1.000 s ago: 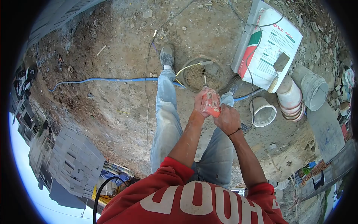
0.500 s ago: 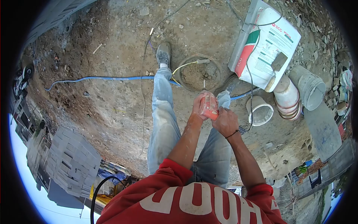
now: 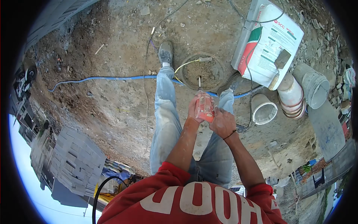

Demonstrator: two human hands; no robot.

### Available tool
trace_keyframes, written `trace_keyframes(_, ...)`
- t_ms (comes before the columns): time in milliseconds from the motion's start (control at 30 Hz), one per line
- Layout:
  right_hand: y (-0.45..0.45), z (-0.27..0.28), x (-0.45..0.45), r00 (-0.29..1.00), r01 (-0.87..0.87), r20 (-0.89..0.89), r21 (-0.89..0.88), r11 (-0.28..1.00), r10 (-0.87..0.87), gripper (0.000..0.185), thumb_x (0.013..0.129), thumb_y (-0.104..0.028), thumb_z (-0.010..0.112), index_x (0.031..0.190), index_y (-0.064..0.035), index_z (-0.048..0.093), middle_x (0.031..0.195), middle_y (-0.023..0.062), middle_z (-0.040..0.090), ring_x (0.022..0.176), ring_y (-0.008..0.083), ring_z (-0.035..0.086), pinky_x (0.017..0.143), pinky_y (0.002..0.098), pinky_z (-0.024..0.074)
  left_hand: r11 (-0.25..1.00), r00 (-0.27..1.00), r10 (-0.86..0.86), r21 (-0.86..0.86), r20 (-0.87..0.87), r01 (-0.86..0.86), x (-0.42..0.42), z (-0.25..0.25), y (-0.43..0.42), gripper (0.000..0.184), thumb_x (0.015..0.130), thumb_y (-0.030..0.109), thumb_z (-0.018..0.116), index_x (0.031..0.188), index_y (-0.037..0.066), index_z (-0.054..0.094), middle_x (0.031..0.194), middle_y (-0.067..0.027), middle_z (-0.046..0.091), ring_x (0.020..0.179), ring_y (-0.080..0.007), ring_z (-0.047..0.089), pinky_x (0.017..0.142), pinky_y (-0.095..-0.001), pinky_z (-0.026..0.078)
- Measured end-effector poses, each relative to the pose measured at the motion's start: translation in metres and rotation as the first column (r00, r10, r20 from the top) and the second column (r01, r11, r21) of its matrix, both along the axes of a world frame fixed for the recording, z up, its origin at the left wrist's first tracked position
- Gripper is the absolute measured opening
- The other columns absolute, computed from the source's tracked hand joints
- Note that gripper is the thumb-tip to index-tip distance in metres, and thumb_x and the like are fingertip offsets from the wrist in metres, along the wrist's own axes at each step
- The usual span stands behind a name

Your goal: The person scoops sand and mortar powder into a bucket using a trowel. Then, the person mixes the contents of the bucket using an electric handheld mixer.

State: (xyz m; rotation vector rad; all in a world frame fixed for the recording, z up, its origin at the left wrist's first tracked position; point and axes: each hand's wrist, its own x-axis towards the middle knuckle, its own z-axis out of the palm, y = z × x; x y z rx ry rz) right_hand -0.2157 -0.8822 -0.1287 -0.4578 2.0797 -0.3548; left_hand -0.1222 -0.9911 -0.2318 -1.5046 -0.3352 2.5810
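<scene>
Both my hands are wrapped round a dusty orange-red power drill [image 3: 204, 107]. My left hand [image 3: 192, 109] grips its body from the left side, near the front. Closed round the rear handle is my right hand [image 3: 224, 122], with a dark band at its wrist. The drill points away from me, and its metal shaft [image 3: 199, 81] reaches down into a round bucket [image 3: 223, 77]. Wet grey-brown mortar [image 3: 209, 72] lies inside; the shaft's lower end is hidden in it. A thin pale hose [image 3: 186, 63] with a grey end piece crosses the bucket's rim.
My feet stand either side of the bucket, with a blue hose [image 3: 123, 78] behind it. A mortar bag [image 3: 270, 46] lies at upper right. A white bucket [image 3: 263, 110], stacked buckets [image 3: 290, 95] and a grey bucket [image 3: 315, 87] stand right. A black cable [image 3: 250, 74] runs past the bag.
The drill and both hands have shifted slightly left relative to the bucket, moving the shaft toward its left side. The mortar's surface has changed shape. The whole view has shifted slightly.
</scene>
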Motion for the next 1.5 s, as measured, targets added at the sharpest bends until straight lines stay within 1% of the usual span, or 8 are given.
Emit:
trace_keyframes(200,-0.005,0.0,-0.004,1.0,-0.017,0.025,-0.021,1.0,0.018,0.036,0.069,-0.016,0.068,0.101,0.0009,0.063,0.087,0.0206,0.067,0.073,0.0386,0.067,0.068,0.0473,0.0538,0.992,0.999,-0.02,-0.122,-0.025,0.017,-0.006,-0.003,-0.006,0.037,0.088,0.037,0.059,0.104,0.003,0.058,0.095,-0.0191,0.064,0.081,-0.0308,0.065,0.07,-0.0424,0.057)
trace_keyframes(633,-0.009,-0.006,-0.01,0.998,-0.067,-0.014,-0.004,0.998,0.067,0.035,0.073,-0.02,0.066,0.102,-0.0005,0.062,0.089,0.0205,0.067,0.077,0.038,0.067,0.069,0.0474,0.0537,0.999,0.997,-0.022,-0.029,0.067,0.024,-0.015,-0.003,-0.016,0.033,0.089,0.035,0.058,0.102,0.004,0.058,0.093,-0.0189,0.064,0.079,-0.0317,0.065,0.069,-0.0435,0.057)
trace_keyframes(700,-0.011,-0.005,-0.016,0.995,-0.1,0.023,0.026,0.995,0.1,0.035,0.073,-0.021,0.066,0.102,-0.0011,0.063,0.087,0.0209,0.067,0.076,0.0377,0.067,0.068,0.047,0.0535,0.998,0.994,-0.003,-0.063,-0.114,-0.004,-0.018,-0.002,-0.019,0.032,0.089,0.034,0.057,0.101,0.005,0.058,0.093,-0.018,0.063,0.081,-0.0315,0.064,0.069,-0.0441,0.057)
trace_keyframes(800,-0.011,-0.011,-0.013,0.982,-0.179,-0.046,0.047,0.983,0.181,0.033,0.073,-0.021,0.067,0.1,-0.0012,0.064,0.083,0.0215,0.066,0.073,0.0376,0.067,0.066,0.0463,0.053,0.993,0.996,0.03,-0.112,-0.085,-0.04,-0.023,0.0,-0.017,0.031,0.089,0.033,0.057,0.101,0.004,0.059,0.093,-0.0171,0.062,0.084,-0.031,0.063,0.07,-0.0443,0.057)
trace_keyframes(1033,-0.012,-0.011,-0.017,0.986,-0.131,-0.107,-0.03,0.991,0.127,0.031,0.073,-0.023,0.066,0.095,-0.0004,0.065,0.076,0.0214,0.066,0.069,0.0373,0.066,0.063,0.0468,0.0524,0.999,0.996,0.044,-0.018,-0.075,-0.046,-0.03,-0.002,-0.021,0.031,0.09,0.032,0.057,0.1,0.004,0.059,0.093,-0.0169,0.062,0.087,-0.0307,0.063,0.071,-0.0441,0.057)
trace_keyframes(1233,-0.009,-0.016,-0.022,0.988,-0.111,-0.113,-0.037,0.993,0.106,0.028,0.073,-0.022,0.066,0.09,-0.0001,0.066,0.073,0.0233,0.065,0.065,0.0382,0.066,0.062,0.0467,0.0529,0.999,0.994,0.009,-0.047,-0.113,-0.014,-0.039,-0.001,-0.024,0.035,0.089,0.034,0.058,0.101,0.002,0.059,0.092,-0.0169,0.062,0.086,-0.0303,0.063,0.071,-0.0434,0.057)
trace_keyframes(1300,-0.01,-0.014,-0.026,0.986,-0.127,-0.118,-0.046,0.991,0.121,0.027,0.073,-0.022,0.066,0.089,-0.0002,0.066,0.073,0.0239,0.065,0.065,0.0386,0.066,0.062,0.0464,0.0532,0.999,0.999,-0.029,-0.044,-0.032,0.027,-0.041,0.0,-0.024,0.036,0.088,0.035,0.058,0.1,0.001,0.059,0.093,-0.0172,0.062,0.085,-0.0299,0.063,0.071,-0.0429,0.057)
trace_keyframes(1500,-0.015,-0.006,-0.034,0.983,-0.079,-0.172,-0.089,0.993,0.063,0.026,0.072,-0.022,0.066,0.087,-0.0002,0.066,0.077,0.0223,0.066,0.065,0.0384,0.066,0.062,0.0472,0.0531,0.997,0.997,0.025,-0.066,-0.08,-0.03,-0.047,-0.004,-0.019,0.04,0.088,0.036,0.058,0.101,-0.001,0.059,0.093,-0.0185,0.064,0.081,-0.0308,0.063,0.071,-0.0417,0.056)
